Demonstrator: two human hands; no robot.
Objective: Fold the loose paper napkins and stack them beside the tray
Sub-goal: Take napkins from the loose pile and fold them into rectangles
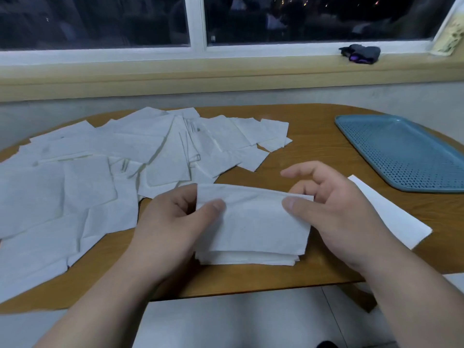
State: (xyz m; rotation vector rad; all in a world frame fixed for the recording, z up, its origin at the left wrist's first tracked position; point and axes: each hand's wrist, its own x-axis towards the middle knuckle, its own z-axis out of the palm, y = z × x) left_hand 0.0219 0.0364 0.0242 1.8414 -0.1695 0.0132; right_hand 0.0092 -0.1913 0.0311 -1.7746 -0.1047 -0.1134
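Note:
A white paper napkin (253,222) is held folded over in front of me, just above the table's near edge. My left hand (173,222) pinches its left end between thumb and fingers. My right hand (336,217) pinches its right end with the thumb on top, and the index finger is raised free. A large spread of loose unfolded napkins (105,172) covers the left and middle of the wooden table (313,146). One folded napkin (391,212) lies flat to the right of my right hand, near the blue perforated tray (406,151).
The tray sits at the table's right edge. Behind the table runs a wall with a window sill carrying a dark bundle (360,54). The rounded table's near edge is close to my forearms, with pale floor below.

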